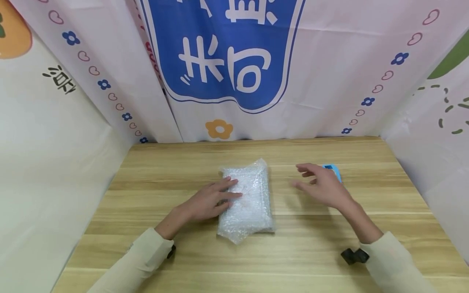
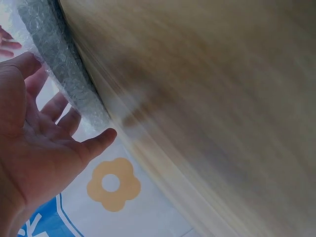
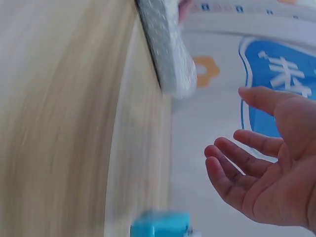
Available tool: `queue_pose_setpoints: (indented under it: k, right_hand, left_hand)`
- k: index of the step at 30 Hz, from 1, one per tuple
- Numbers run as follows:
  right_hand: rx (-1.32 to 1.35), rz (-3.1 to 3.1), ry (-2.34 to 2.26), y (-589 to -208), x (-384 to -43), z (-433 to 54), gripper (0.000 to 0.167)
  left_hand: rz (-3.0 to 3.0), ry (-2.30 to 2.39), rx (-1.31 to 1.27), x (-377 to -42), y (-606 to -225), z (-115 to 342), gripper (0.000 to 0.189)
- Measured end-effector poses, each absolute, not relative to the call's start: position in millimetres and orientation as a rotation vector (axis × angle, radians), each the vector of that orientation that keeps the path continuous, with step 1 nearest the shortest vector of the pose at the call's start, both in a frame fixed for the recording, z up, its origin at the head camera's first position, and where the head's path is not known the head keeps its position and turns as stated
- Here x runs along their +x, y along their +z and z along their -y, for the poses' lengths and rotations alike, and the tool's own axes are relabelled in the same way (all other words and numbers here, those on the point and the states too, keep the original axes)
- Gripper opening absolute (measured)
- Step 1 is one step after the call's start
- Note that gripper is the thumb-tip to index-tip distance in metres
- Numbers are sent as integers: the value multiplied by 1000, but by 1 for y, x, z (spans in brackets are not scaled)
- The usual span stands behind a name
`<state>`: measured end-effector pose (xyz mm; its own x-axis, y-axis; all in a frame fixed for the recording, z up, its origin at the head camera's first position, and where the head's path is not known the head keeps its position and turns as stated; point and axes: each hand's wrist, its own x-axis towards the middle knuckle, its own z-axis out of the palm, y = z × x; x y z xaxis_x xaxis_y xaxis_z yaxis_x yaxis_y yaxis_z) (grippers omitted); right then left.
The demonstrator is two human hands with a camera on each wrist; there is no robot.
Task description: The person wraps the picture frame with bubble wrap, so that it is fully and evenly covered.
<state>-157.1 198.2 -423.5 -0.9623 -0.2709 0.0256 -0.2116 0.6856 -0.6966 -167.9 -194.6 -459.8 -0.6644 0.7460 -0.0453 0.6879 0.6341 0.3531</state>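
A flat rectangular package in clear bubble wrap point(image 1: 253, 203) lies on the wooden table. My left hand point(image 1: 212, 199) rests on its left side, fingers spread over the top. In the left wrist view the wrapped edge point(image 2: 64, 64) shows beside the fingers of that hand point(image 2: 39, 118). To the right of the package, my right hand point(image 1: 322, 185) is raised over the table with its fingers loosely bent and nothing in them. A small blue object point(image 1: 334, 171) sits just behind it, partly hidden by the hand; the right wrist view shows it as a blurred blue block point(image 3: 160, 224).
The wooden table point(image 1: 311, 260) reaches back to a hanging cloth point(image 1: 311, 118) with a blue printed panel. White printed sheets point(image 1: 55, 162) close off the left and right sides. A dark band point(image 1: 354, 256) sits at the right sleeve.
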Motion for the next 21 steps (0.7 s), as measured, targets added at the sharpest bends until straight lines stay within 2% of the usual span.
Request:
queue_pose_setpoints:
  k: [9,21]
  right_hand:
    - [-181,-2907,-1089,-424,-145,-247,57]
    - [25,-2950,-1089,-427,-145,-277,54]
  left_hand:
    - [-2659,457,1175,-167,-463,196,42]
    - [-2658,472,1169,-169,-461,196,43]
